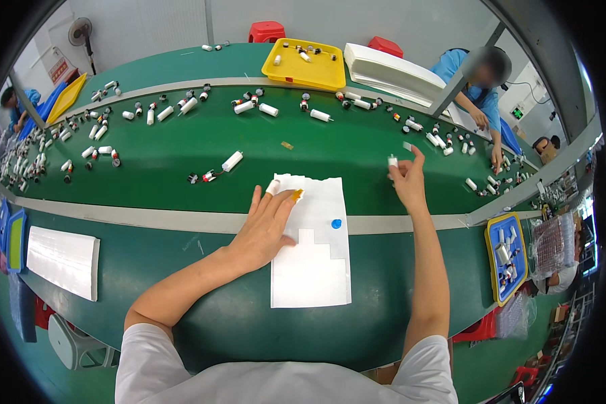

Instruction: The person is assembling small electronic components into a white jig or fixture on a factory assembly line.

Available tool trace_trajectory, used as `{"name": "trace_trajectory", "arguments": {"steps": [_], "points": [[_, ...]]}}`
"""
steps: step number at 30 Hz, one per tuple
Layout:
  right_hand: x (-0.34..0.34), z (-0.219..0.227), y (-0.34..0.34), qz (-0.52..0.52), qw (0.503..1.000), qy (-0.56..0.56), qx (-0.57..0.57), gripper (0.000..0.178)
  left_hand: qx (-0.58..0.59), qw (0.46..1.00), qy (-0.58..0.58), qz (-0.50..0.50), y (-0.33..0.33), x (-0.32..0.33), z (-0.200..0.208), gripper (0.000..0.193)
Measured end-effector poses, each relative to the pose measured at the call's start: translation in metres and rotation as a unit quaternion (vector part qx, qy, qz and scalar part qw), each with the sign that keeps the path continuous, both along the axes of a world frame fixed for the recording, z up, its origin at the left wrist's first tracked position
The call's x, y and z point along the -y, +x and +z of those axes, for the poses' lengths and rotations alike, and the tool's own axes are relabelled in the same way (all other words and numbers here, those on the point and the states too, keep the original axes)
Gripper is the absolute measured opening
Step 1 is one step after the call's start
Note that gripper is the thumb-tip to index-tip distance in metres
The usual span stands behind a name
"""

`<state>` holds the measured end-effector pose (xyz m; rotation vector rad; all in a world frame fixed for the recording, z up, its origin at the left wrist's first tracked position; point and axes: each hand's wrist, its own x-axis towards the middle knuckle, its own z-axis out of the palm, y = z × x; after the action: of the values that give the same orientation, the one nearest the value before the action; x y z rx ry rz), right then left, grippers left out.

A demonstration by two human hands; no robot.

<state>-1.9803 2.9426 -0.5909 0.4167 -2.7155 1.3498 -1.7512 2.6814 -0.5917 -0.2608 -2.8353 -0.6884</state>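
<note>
My left hand (262, 229) lies flat with its fingers stretched out over a white sheet (310, 286), which spans the belt's near rail. One of its fingertips has a white covering, another a yellow one. A blue round spot (336, 223) and a stepped outline show on the sheet. My right hand (411, 182) is raised over the green belt, right of the sheet, pinching a small white cylinder (392, 161) between thumb and fingers. Its raised index fingertip also has a white covering. Left of the sheet's top, a white cylinder with a dark end piece (232, 161) lies on the belt.
Many similar white cylinders with dark ends (188, 106) lie along the belt (182, 148). A yellow tray (330, 81) stands beyond it. Stacked white sheets (64, 262) lie at left, and a yellow-and-blue tray (495, 269) at right. A co-worker in blue (475, 94) reaches in at far right.
</note>
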Motion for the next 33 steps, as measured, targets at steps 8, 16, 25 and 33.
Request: {"name": "trace_trajectory", "arguments": {"steps": [8,16,25,33], "points": [[0.052,0.07,0.149,0.345,0.766,-0.488,0.237,0.069,0.017,0.96,0.278,-0.03,0.022,-0.024,0.04,0.041],[0.041,0.062,0.163,0.324,0.758,-0.511,0.243,0.067,-0.046,0.945,0.325,-0.016,0.024,-0.04,0.053,0.041],[0.037,0.057,0.157,0.272,0.716,-0.535,0.356,0.058,0.092,0.788,0.603,-0.08,0.012,-0.034,0.052,0.026],[0.037,0.046,0.153,0.292,0.77,-0.499,0.27,0.063,0.085,0.809,0.576,-0.084,0.006,-0.038,0.047,0.019]]}}
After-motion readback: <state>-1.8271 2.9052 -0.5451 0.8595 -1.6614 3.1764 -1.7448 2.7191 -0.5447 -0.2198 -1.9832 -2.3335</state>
